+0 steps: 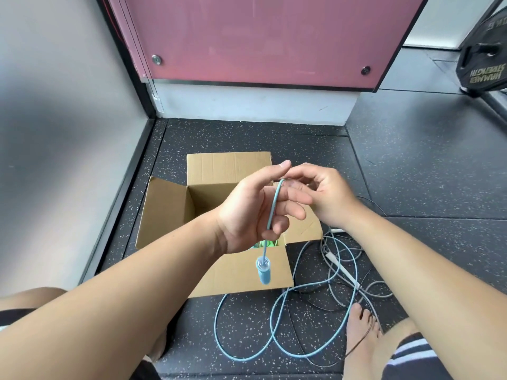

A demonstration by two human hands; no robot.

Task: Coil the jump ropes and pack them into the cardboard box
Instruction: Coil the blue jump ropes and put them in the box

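While the left hand curls its lower fingers round the light blue jump rope, the right hand pinches the cord at the top of the bend. Its blue handle dangles straight down, long axis vertical, over the near flap of the open cardboard box. Something green sits inside, so I'd guess one rope's packed. Most of the blue cord and a grey-white rope sprawl uncoiled on the floor, so plenty left
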